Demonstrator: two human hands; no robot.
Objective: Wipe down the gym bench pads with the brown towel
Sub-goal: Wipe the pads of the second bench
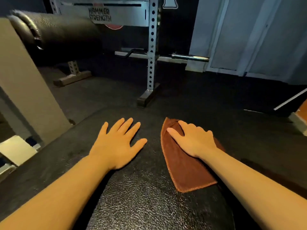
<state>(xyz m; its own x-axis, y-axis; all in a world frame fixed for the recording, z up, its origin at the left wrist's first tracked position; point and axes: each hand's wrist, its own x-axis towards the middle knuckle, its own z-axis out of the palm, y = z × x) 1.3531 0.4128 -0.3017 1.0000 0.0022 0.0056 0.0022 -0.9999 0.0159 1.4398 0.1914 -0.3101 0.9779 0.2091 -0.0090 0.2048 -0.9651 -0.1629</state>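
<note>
A black textured bench pad (146, 193) fills the lower half of the head view. The brown towel (181, 168) lies flat on its right part, running from near the pad's far edge back toward me. My right hand (194, 140) presses down on the towel's far half, thumb and index finger stretched out, the other fingers bent over the cloth. My left hand (116, 143) lies flat on the bare pad to the left of the towel, fingers spread and holding nothing.
A black roller pad (54, 35) sticks out at the upper left on a beige frame (21, 80). A perforated grey rack upright (152, 52) stands on the dark floor beyond the bench, with a barbell (189, 57) across it. Pale doors (249, 34) are at right.
</note>
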